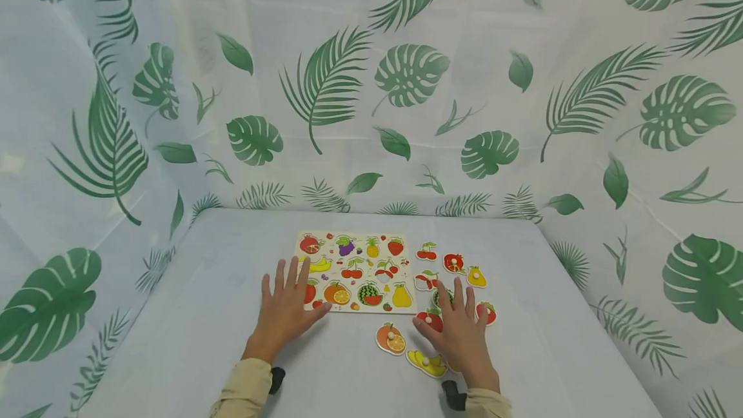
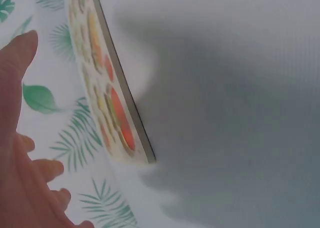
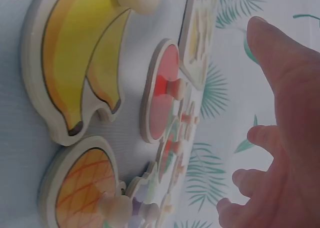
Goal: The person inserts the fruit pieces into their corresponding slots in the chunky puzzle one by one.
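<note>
A fruit puzzle board (image 1: pixel 411 289) lies on the white table, printed with several fruits. My left hand (image 1: pixel 284 305) is over its near left corner, fingers spread, holding nothing; in the left wrist view the thumb (image 2: pixel 20 55) stands apart from the board edge (image 2: pixel 127 95). To the right, my right hand (image 1: pixel 462 339) hovers palm down over loose knobbed pieces, fingers spread. Beneath or beside it are a banana piece (image 1: pixel 426 362), a red apple piece (image 1: pixel 426 318) and a watermelon piece (image 1: pixel 438 299), partly hidden by fingers. A pineapple piece (image 3: pixel 85 185) shows in the right wrist view.
More loose pieces lie right of the board: cherries (image 1: pixel 426 252), a pomegranate (image 1: pixel 453 263), a pear (image 1: pixel 476 277) and a strawberry (image 1: pixel 489 313). An orange piece (image 1: pixel 390 338) lies before the board. Leaf-patterned curtains (image 1: pixel 406 166) enclose the table's back and sides.
</note>
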`<action>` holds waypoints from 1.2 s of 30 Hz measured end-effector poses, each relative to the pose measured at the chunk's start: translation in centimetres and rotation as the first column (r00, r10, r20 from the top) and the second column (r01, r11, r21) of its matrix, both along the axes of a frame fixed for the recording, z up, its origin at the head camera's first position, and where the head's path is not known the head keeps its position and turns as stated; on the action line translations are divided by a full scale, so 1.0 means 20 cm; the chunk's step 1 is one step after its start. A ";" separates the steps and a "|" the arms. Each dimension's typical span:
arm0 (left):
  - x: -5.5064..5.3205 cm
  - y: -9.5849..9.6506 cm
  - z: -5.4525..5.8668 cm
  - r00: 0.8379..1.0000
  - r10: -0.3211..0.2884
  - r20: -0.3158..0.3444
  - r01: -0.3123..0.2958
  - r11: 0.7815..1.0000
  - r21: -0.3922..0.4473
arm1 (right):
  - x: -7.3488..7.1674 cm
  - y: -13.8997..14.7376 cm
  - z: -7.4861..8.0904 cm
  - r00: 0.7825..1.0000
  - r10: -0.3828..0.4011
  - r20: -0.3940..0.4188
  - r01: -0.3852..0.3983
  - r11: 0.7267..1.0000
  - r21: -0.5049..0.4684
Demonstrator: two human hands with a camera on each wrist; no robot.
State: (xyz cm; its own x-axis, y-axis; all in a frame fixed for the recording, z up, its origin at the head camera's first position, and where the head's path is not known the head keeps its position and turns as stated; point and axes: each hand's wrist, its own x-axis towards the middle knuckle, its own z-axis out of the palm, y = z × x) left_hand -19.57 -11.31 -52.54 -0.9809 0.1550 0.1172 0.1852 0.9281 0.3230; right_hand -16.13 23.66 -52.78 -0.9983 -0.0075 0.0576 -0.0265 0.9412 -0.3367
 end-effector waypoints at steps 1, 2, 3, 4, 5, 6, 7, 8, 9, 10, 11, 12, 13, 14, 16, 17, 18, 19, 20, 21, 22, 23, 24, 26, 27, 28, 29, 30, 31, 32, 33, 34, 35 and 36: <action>-0.02 -0.02 0.00 1.000 -0.001 0.017 0.001 1.000 0.006 | 0.00 0.00 0.00 1.000 -0.002 0.000 0.002 1.000 -0.002; -0.04 -0.03 0.00 0.999 -0.003 0.040 0.002 1.000 0.014 | 0.00 0.00 -0.01 1.000 -0.003 -0.001 0.003 1.000 -0.001; -0.05 -0.05 0.00 0.998 -0.006 0.063 0.005 1.000 0.025 | 0.01 0.00 -0.01 1.000 -0.005 0.000 0.005 1.000 -0.001; -0.07 -0.07 0.00 0.996 -0.009 0.087 0.006 0.999 0.033 | 0.01 0.00 -0.01 1.000 -0.005 0.004 0.005 1.000 -0.003; -0.09 -0.10 0.00 0.994 -0.013 0.104 0.009 0.999 0.040 | 0.01 0.00 -0.01 1.000 -0.006 0.007 0.006 1.000 -0.004; -0.11 -0.12 0.01 0.992 -0.017 0.123 0.011 0.999 0.049 | 0.01 -0.01 -0.01 1.000 -0.006 0.010 0.006 1.000 -0.006; -0.13 -0.14 0.01 0.990 -0.022 0.138 0.014 0.998 0.059 | 0.01 -0.01 -0.01 1.000 -0.006 0.013 0.006 1.000 -0.010; -0.15 -0.16 0.01 0.987 -0.027 0.161 0.015 0.997 0.073 | 0.01 -0.01 -0.01 1.000 -0.006 0.014 0.006 1.000 -0.014; -0.16 -0.18 0.02 0.984 -0.032 0.178 0.018 0.996 0.084 | 0.01 -0.01 -0.01 1.000 -0.006 0.019 0.006 1.000 -0.019; -0.18 -0.20 0.02 0.980 -0.036 0.197 0.017 0.995 0.096 | 0.02 -0.01 -0.01 1.000 -0.005 0.023 0.005 1.000 -0.022; -0.20 -0.22 0.02 0.977 -0.041 0.208 0.019 0.994 0.107 | 0.02 -0.01 -0.01 1.000 -0.004 0.026 0.005 1.000 -0.026; -0.21 -0.25 0.02 0.973 -0.041 0.228 0.014 0.993 0.118 | 0.02 -0.01 -0.01 1.000 -0.003 0.031 0.004 1.000 -0.031; -0.23 -0.27 0.02 0.969 -0.041 0.245 0.009 0.991 0.130 | 0.02 -0.01 -0.01 0.999 -0.003 0.037 0.004 0.999 -0.035; -0.24 -0.29 0.02 0.965 -0.043 0.259 0.006 0.990 0.143 | 0.02 -0.02 -0.01 0.999 -0.003 0.042 0.004 0.999 -0.037; -0.27 -0.32 0.01 0.961 -0.049 0.271 0.007 0.988 0.156 | 0.02 -0.02 -0.02 0.999 -0.006 0.052 0.008 0.999 -0.039; -0.28 -0.34 0.01 0.960 -0.055 0.275 0.010 0.987 0.163 | 0.02 -0.02 -0.02 0.999 -0.009 0.054 0.011 0.999 -0.040; -0.29 -0.35 0.01 0.957 -0.061 0.283 0.012 0.985 0.173 | 0.02 -0.02 -0.02 0.998 -0.012 0.057 0.014 0.999 -0.039; -0.29 -0.36 0.00 0.956 -0.071 0.283 0.019 0.983 0.182 | 0.02 -0.02 -0.02 0.998 -0.014 0.058 0.017 0.999 -0.039; -0.29 -0.37 0.00 0.954 -0.080 0.288 0.024 0.981 0.191 | 0.02 -0.02 -0.03 0.998 -0.016 0.059 0.018 0.999 -0.041; -0.29 -0.38 0.00 0.951 -0.086 0.298 0.026 0.980 0.200 | 0.02 -0.03 -0.03 0.998 -0.017 0.057 0.020 0.999 -0.041; -0.29 -0.38 -0.01 0.946 -0.086 0.311 0.021 0.978 0.207 | 0.03 -0.03 -0.03 0.998 -0.017 0.055 0.020 0.999 -0.044; -0.28 -0.39 -0.01 0.944 -0.088 0.317 0.022 0.978 0.206 | 0.03 -0.03 -0.03 0.998 -0.017 0.052 0.019 0.999 -0.046; -0.28 -0.39 -0.03 0.942 -0.087 0.323 0.025 0.981 0.192 | 0.03 -0.03 -0.03 0.999 -0.017 0.051 0.019 0.999 -0.047; -0.26 -0.38 -0.05 0.941 -0.080 0.329 0.029 0.987 0.158 | 0.03 -0.02 -0.03 0.998 -0.017 0.053 0.019 0.999 -0.045; -0.26 -0.38 -0.06 0.942 -0.076 0.327 0.032 0.990 0.139 | 0.03 -0.02 -0.03 0.999 -0.018 0.050 0.020 0.999 -0.041; -0.26 -0.38 -0.08 0.943 -0.072 0.324 0.035 0.993 0.117 | 0.03 -0.02 -0.03 0.999 -0.019 0.049 0.021 0.999 -0.042; -0.26 -0.38 -0.10 0.946 -0.071 0.317 0.041 0.994 0.098 | 0.03 -0.02 -0.03 0.999 -0.021 0.049 0.023 0.999 -0.041; -0.26 -0.37 -0.12 0.947 -0.066 0.316 0.041 0.995 0.086 | 0.03 -0.02 -0.02 0.999 -0.021 0.047 0.023 0.999 -0.044; -0.26 -0.37 -0.13 0.946 -0.062 0.317 0.036 0.996 0.087 | 0.03 -0.01 -0.02 0.999 -0.022 0.047 0.024 0.999 -0.045; -0.26 -0.37 -0.14 0.945 -0.057 0.321 0.030 0.996 0.086 | 0.03 -0.01 -0.02 0.999 -0.021 0.044 0.023 0.999 -0.045; -0.26 -0.37 -0.15 0.944 -0.053 0.324 0.026 0.996 0.088 | 0.03 -0.01 -0.02 0.999 -0.022 0.044 0.024 0.999 -0.048; -0.27 -0.36 -0.16 0.943 -0.050 0.329 0.022 0.996 0.089 | 0.03 -0.01 -0.01 0.999 -0.022 0.047 0.024 0.998 -0.052; -0.27 -0.36 -0.17 0.942 -0.047 0.331 0.019 0.996 0.087 | 0.03 0.00 -0.01 0.999 -0.019 0.048 0.022 0.999 -0.050; -0.26 -0.36 -0.17 0.941 -0.043 0.337 0.016 0.996 0.083 | 0.03 0.00 -0.01 0.999 -0.016 0.049 0.019 0.999 -0.047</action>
State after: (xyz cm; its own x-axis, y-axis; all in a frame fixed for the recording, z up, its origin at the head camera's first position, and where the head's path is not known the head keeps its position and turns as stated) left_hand -24.87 -18.41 -55.91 -0.9599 0.1885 -0.2075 0.0799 0.8934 0.4421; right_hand -15.58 23.69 -53.03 -0.9999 0.0116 0.0087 0.0074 0.9244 -0.3814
